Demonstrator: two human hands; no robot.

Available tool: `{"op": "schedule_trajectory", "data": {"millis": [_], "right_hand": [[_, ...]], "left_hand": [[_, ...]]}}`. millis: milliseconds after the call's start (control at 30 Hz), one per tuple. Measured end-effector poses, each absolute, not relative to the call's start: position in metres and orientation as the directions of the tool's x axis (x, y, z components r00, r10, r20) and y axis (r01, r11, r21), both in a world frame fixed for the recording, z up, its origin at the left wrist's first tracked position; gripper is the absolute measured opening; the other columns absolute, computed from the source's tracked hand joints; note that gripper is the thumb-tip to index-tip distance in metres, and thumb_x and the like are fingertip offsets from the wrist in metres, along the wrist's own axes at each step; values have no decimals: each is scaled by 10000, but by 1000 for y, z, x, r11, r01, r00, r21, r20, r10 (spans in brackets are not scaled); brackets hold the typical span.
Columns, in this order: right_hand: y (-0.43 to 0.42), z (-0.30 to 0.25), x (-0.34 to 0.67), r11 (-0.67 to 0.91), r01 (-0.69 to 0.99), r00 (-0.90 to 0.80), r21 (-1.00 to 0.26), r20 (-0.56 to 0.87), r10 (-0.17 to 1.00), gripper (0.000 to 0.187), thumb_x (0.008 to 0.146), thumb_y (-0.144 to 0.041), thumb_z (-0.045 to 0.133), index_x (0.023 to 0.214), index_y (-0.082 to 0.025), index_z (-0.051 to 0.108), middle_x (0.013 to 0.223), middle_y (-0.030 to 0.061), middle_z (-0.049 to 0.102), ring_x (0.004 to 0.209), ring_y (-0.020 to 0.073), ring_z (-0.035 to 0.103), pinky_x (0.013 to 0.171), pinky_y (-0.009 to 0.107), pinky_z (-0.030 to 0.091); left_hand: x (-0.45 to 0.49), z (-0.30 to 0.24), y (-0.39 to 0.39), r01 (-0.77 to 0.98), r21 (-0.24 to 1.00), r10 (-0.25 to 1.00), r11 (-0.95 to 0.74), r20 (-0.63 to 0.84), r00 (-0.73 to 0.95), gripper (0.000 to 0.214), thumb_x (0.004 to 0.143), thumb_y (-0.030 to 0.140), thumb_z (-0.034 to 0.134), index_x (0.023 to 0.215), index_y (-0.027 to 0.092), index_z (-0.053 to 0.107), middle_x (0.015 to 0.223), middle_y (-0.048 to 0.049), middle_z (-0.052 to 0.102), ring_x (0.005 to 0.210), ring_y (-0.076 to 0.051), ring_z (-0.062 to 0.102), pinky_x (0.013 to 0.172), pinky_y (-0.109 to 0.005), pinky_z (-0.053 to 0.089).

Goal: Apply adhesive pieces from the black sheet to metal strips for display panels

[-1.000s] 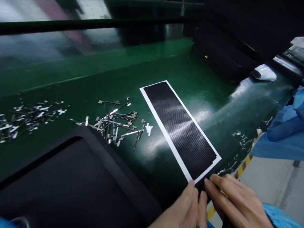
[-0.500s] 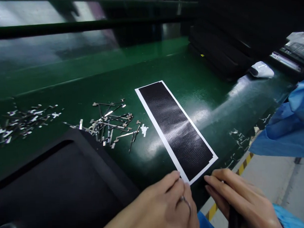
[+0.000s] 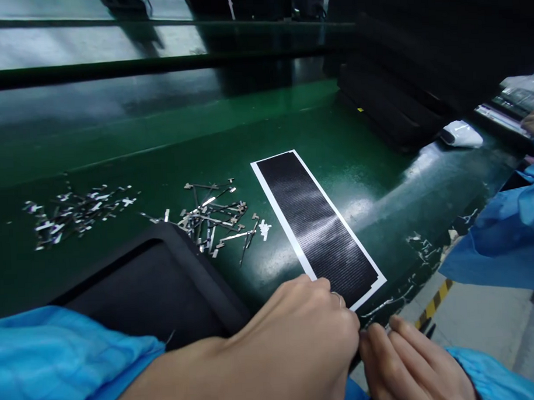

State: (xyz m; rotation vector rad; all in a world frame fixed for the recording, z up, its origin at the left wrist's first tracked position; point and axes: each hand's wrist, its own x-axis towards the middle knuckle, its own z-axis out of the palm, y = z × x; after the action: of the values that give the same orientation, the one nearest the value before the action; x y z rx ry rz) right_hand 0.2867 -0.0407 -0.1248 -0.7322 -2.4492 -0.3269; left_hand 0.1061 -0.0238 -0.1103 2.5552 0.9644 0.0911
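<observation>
My left hand (image 3: 311,332) is closed, its knuckles up, over the near left corner of a white-edged sheet (image 3: 263,178) with dense rows of thin black strips. Its fingertips are hidden under the hand. Close on the right, my right hand (image 3: 408,358) is curled with its fingers pressed together, near the table's front edge. What either hand pinches, if anything, cannot be made out. Left of the sheet lies a heap of thin metallic strips (image 3: 221,216) with T-shaped ends, and beside it a few small white pieces (image 3: 264,229).
A second heap of small shiny strips (image 3: 81,215) lies farther left. The black tray (image 3: 164,273) stands at the front left. Stacked black trays (image 3: 403,84) rise at the back right, near a white wrapped item (image 3: 461,135). A co-worker's blue sleeve (image 3: 504,232) is at right.
My left hand has moved forward over the sheet's corner, covering it. My right hand has curled and come closer to the left one. The view has shifted slightly; a co-worker's hand now shows at right.
</observation>
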Motion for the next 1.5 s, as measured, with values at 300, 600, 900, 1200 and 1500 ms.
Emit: {"op": "schedule_trajectory", "data": {"millis": [300,600,900,1200,1500], "right_hand": [[-27,-100,303,597,741,-454,-309,425,783,316,909,-451,476,868,-204,670,808,67,653,739,189,626,670,303,537],[-34,-102,317,331,529,-62,-781,354,933,131,912,-211,521,919,-252,646,922,-24,678,867,110,656,773,160,528],[-26,-107,318,148,541,16,-828,186,982,58,797,-318,691,832,-277,713,830,-46,725,778,117,693,647,118,540],[-27,-115,314,53,504,142,-862,143,980,81,763,-354,723,777,-274,728,767,-38,714,697,101,671,600,110,516],[-29,-119,314,-46,461,213,-886,60,975,136,720,-406,745,715,-271,738,743,-20,710,678,105,647,605,116,498]], "left_hand": [[95,-108,-31,665,376,725,-645,25,689,343,975,193,333,1057,161,665,877,-27,692,791,-176,635,786,-296,488],[87,-99,-35,555,166,577,-815,310,756,290,989,195,364,1156,188,601,1249,7,627,1205,-135,507,1006,-231,361],[101,-96,-28,486,121,500,-866,184,846,221,908,76,451,937,131,663,1201,-101,651,1150,-192,575,1045,-339,380],[98,-98,-28,413,113,424,-904,97,901,142,841,132,534,921,159,648,1135,-107,671,1274,-249,473,1072,-414,381],[101,-97,-28,432,67,437,-899,107,893,185,859,105,511,930,139,678,1164,-138,662,1172,-264,551,1032,-436,384]]}}
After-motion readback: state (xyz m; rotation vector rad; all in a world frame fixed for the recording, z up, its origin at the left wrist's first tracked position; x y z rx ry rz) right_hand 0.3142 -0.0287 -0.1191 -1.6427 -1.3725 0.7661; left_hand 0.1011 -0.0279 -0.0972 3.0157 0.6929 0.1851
